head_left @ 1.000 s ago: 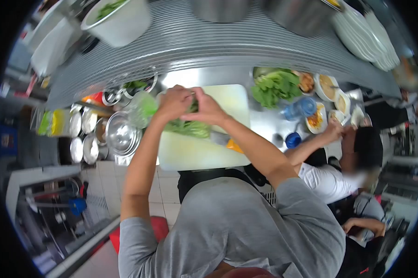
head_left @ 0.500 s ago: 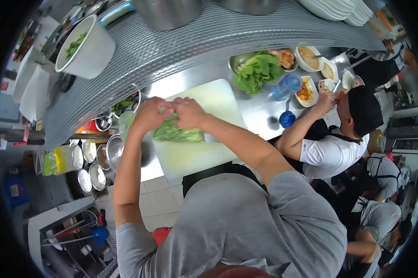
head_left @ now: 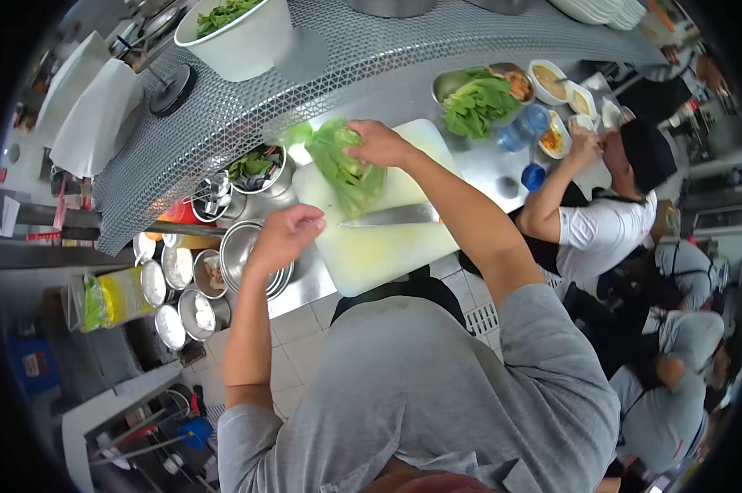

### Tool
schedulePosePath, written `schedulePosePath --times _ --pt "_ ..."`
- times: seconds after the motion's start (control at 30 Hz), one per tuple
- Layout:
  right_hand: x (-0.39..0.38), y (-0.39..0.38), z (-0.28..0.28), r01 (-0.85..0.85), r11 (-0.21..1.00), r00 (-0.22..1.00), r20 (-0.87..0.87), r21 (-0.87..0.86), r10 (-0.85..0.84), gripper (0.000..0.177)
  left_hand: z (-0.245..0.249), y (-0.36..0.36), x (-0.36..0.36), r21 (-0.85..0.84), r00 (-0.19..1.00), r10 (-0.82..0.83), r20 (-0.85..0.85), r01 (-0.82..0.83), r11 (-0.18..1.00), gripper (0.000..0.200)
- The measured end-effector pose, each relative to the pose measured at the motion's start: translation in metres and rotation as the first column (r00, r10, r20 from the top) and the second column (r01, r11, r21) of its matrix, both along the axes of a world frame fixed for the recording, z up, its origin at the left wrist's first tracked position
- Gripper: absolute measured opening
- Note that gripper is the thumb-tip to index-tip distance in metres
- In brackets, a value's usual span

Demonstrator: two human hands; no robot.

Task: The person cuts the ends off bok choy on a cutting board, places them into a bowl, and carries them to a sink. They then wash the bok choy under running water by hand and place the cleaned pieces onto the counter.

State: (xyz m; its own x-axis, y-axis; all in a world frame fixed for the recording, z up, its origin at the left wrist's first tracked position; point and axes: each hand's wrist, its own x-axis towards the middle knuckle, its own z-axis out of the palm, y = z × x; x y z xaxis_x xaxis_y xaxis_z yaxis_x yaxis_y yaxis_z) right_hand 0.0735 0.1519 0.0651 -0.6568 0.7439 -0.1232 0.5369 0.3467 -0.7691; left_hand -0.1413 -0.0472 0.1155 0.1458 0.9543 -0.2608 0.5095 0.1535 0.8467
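Note:
My right hand (head_left: 379, 144) grips a clear plastic bag of leafy greens (head_left: 338, 168), lifted or tilted up over the far left part of the white cutting board (head_left: 387, 255). Its fingers are closed around the bag's upper right side. My left hand (head_left: 287, 234) is apart from the bag, by the board's left edge. It holds nothing, and its fingers reach loosely to the right. A broad knife blade (head_left: 391, 215) lies flat on the board below the bag, its handle hidden by my right forearm.
Stacked metal bowls (head_left: 252, 259) and a bowl of greens and utensils (head_left: 260, 168) stand left. Leafy greens (head_left: 482, 103), a blue-clear bottle (head_left: 525, 127) and food bowls (head_left: 549, 80) are at right, beside a co-worker (head_left: 605, 230). A perforated metal shelf (head_left: 371, 49) overhangs the back.
My left hand has let go of the bag and moved down toward the board's left edge. My right hand has raised the bag, uncovering the knife blade. The whole view has shifted.

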Motion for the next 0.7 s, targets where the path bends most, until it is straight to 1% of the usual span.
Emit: schedulePosePath --times 0.03,0.07,0.13,0.17,0.2,0.23,0.3,0.33,0.37,0.4,0.47,0.5,0.53,0.57,0.63,0.67,0.7 --pt "-0.003 -0.002 -0.001 0.003 0.991 1.000 -0.004 0.135 -0.002 0.041 -0.005 -0.006 0.005 -0.035 0.998 -0.038 0.042 0.039 0.999 0.029" --pt "0.001 -0.004 -0.002 0.018 0.963 1.000 0.004 0.270 -0.020 0.042 -0.007 -0.010 0.011 -0.056 0.997 -0.079 0.021 0.080 0.995 0.034" --pt "0.001 -0.017 0.004 0.112 0.928 0.993 -0.020 0.354 -0.113 0.047 -0.025 -0.012 0.014 -0.034 0.995 -0.094 -0.016 0.094 0.995 0.038" --pt "0.005 -0.027 0.024 0.128 0.945 0.992 -0.019 0.302 -0.128 0.045 -0.035 -0.011 0.014 -0.020 0.993 -0.117 -0.035 0.116 0.993 0.040" --pt "0.009 -0.038 0.046 0.120 0.935 0.992 -0.014 0.334 -0.122 0.042 -0.045 -0.008 0.012 -0.026 0.996 -0.082 0.035 0.083 0.996 0.045" --pt "0.018 -0.054 0.071 0.132 0.945 0.991 -0.041 0.301 -0.126 0.043 -0.052 -0.004 0.010 -0.044 0.995 -0.036 0.096 0.041 0.998 0.051" --pt "0.028 -0.082 0.095 0.257 0.880 0.965 -0.153 0.400 -0.212 0.043 -0.044 -0.004 0.013 -0.168 0.922 0.090 0.376 -0.027 0.985 0.069" --pt "0.039 -0.106 0.123 0.286 0.927 0.946 -0.229 0.242 -0.232 0.044 -0.046 -0.006 0.018 -0.205 0.789 0.119 0.602 0.008 0.979 0.073" --pt "0.051 -0.134 0.150 0.291 0.953 0.918 -0.306 0.082 -0.253 0.044 -0.051 -0.007 0.023 -0.244 0.601 0.165 0.782 0.050 0.969 0.078" --pt "0.064 -0.158 0.167 0.313 0.950 0.891 -0.342 -0.012 -0.298 0.044 -0.052 -0.006 0.031 -0.285 0.378 0.227 0.898 0.104 0.953 0.083" --pt "0.083 -0.205 0.186 0.330 0.921 0.826 -0.409 -0.205 -0.387 0.044 -0.038 -0.018 0.052 -0.337 0.125 0.318 0.940 0.193 0.921 0.083" --pt "0.090 -0.219 0.178 0.446 0.892 0.801 -0.416 -0.066 -0.431 0.045 -0.029 -0.024 0.064 -0.364 0.000 0.374 0.927 0.237 0.901 0.083" --pt "0.100 -0.232 0.158 0.544 0.836 0.775 -0.426 0.074 -0.467 0.045 -0.021 -0.027 0.076 -0.323 -0.045 0.361 0.931 0.358 0.876 0.079" --pt "0.107 -0.245 0.143 0.621 0.755 0.750 -0.440 0.211 -0.493 0.046 -0.021 -0.028 0.086 -0.340 0.025 0.357 0.934 0.368 0.865 0.077" --pt "0.124 -0.283 0.135 0.757 0.610 0.649 -0.366 0.231 -0.667 0.049 -0.019 -0.029 0.112 -0.366 0.162 0.328 0.931 0.382 0.849 0.073" --pt "0.135 -0.303 0.132 0.814 0.525 0.581 -0.331 0.249 -0.744 0.050 -0.013 -0.033 0.128 -0.381 0.205 0.321 0.924 0.451 0.807 0.066" --pt "0.146 -0.321 0.128 0.836 0.492 0.548 -0.327 0.243 -0.770 0.052 -0.010 -0.037 0.148 -0.368 0.246 0.279 0.928 0.502 0.783 0.065"
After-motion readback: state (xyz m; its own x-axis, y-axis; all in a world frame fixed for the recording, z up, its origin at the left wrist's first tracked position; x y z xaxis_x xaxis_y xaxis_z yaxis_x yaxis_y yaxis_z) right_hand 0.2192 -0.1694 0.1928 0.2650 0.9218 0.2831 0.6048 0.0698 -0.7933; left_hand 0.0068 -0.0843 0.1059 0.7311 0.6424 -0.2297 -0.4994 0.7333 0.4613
